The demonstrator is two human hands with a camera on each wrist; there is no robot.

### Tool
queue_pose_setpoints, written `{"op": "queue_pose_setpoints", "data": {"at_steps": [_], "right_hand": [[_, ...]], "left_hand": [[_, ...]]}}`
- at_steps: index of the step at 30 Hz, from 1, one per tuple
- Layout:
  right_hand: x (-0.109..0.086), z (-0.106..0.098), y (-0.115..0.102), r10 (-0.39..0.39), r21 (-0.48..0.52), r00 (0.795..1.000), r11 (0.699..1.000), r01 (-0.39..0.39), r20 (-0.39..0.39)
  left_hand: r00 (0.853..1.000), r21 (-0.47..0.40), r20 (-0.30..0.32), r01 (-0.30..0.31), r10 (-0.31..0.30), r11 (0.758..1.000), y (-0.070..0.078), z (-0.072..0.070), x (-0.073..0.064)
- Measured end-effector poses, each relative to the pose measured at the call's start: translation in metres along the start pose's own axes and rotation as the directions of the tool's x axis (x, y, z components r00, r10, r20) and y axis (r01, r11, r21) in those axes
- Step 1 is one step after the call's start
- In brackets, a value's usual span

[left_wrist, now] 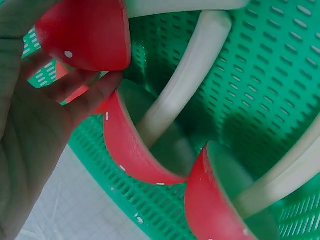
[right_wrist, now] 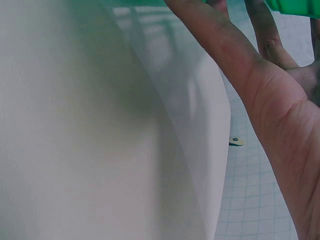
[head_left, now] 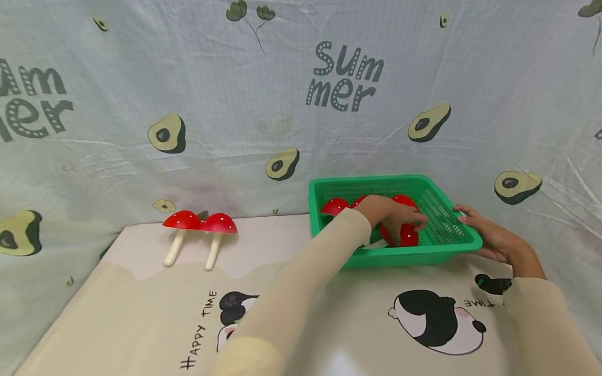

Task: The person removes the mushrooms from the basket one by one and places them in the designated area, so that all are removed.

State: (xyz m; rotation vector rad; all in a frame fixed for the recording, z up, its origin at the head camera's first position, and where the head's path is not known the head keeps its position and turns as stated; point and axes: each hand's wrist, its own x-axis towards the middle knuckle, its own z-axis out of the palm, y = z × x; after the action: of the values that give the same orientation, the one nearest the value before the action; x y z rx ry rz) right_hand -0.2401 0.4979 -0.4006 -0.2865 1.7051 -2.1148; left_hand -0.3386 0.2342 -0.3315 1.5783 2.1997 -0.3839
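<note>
A green plastic basket (head_left: 383, 256) stands at the back right of the table, with several red-capped toy mushrooms (head_left: 335, 206) in it. My left hand (head_left: 400, 214) reaches over the near rim into the basket. In the left wrist view its thumb and fingers are around the red cap of one toy mushroom (left_wrist: 85, 37), whose white stem points right. Below it lie two more toy mushrooms (left_wrist: 142, 145) with their hollow caps turned sideways. With my right hand (head_left: 489, 235) I grip the basket's right rim; the right wrist view shows only a strip of green above the fingers.
Two toy mushrooms (head_left: 183, 220) lie side by side at the table's back left, caps against the wall. A cloth with avocado prints (head_left: 282, 164) hangs behind. The table cover (head_left: 141, 313) has panda drawings. The table's edge shows in the right wrist view.
</note>
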Motion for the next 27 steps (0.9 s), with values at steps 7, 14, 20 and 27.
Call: {"op": "queue_pose_setpoints", "data": {"at_steps": [7, 14, 20, 27], "right_hand": [[0.0, 0.001, 0.004, 0.011, -0.016, 1.0, 1.0, -0.011, -0.015], [0.002, 0.001, 0.006, -0.004, 0.011, 1.0, 1.0, 0.004, 0.012], [0.0, 0.002, 0.005, -0.004, -0.036, 1.0, 0.999, 0.004, -0.013], [0.0, -0.001, 0.001, -0.008, -0.057, 1.0, 0.998, 0.007, -0.015]], "left_hand": [[0.999, -0.102, 0.013, -0.044, 0.045, 0.994, -0.006, -0.001, -0.005], [0.993, -0.212, -0.068, -0.113, 0.101, 0.971, -0.022, -0.009, -0.024], [0.952, -0.292, -0.261, -0.236, 0.16, 0.927, -0.042, -0.009, -0.054], [0.905, -0.312, -0.397, -0.287, 0.151, 0.906, -0.06, -0.008, -0.1]]}}
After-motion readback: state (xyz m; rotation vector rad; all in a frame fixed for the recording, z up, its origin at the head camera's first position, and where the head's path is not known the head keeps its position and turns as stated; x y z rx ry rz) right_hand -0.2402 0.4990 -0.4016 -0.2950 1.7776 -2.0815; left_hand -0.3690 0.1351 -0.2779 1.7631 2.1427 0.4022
